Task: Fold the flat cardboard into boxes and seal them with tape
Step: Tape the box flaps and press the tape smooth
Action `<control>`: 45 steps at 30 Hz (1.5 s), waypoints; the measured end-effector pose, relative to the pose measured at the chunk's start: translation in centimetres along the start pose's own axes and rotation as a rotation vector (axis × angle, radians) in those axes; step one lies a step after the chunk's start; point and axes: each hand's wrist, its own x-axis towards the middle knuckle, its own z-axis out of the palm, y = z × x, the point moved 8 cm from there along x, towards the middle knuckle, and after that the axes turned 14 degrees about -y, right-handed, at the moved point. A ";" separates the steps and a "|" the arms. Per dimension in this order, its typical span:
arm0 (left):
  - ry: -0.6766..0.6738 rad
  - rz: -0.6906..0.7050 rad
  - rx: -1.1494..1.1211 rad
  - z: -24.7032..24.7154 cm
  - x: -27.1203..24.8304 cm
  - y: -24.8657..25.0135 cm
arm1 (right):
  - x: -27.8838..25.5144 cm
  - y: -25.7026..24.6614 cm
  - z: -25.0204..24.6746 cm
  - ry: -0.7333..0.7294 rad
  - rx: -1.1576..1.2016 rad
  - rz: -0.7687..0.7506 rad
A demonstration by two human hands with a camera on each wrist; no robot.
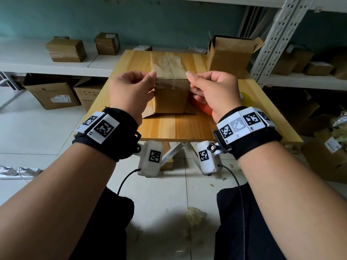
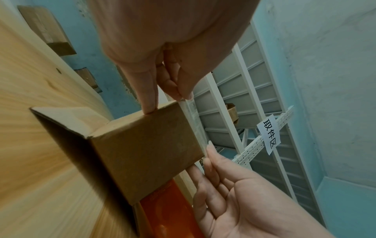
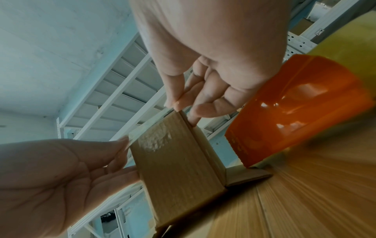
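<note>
Box (image 1: 170, 91) stands at table centre, closed end up, its loose flaps splayed against the wooden table (image 1: 180, 126). Clear tape already runs along the top centre seam; a cross strip (image 1: 171, 82) spans the near top edge. Left hand (image 1: 131, 91) at 9 o'clock of the box and right hand (image 1: 214, 91) at 3 o'clock each pinch one end of that strip between thumb and forefinger, narrow grip, other fingers curled and touching the box sides. Judgement: this end is nearly sealed; strip ends remain to be pressed down, and the flapped end underneath looks untaped. Orange tape dispenser (image 1: 201, 106) lies at 4 o'clock, just beside the box. An open-topped carton (image 1: 229, 55) sits at 1 o'clock. Room: white metal shelving with cartons, teal wall, tiled floor with scraps.
</note>
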 end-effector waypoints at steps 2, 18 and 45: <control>0.000 0.006 0.004 0.0 0.0 0.0 | 0.1 0.1 0.0 0.000 -0.002 0.006; 0.018 -0.016 0.044 -0.4 -0.1 0.2 | 0.0 0.2 0.2 -0.013 -0.002 0.022; 0.034 -0.146 -0.043 -0.6 0.3 -1.3 | 0.1 1.6 0.7 0.007 0.001 0.105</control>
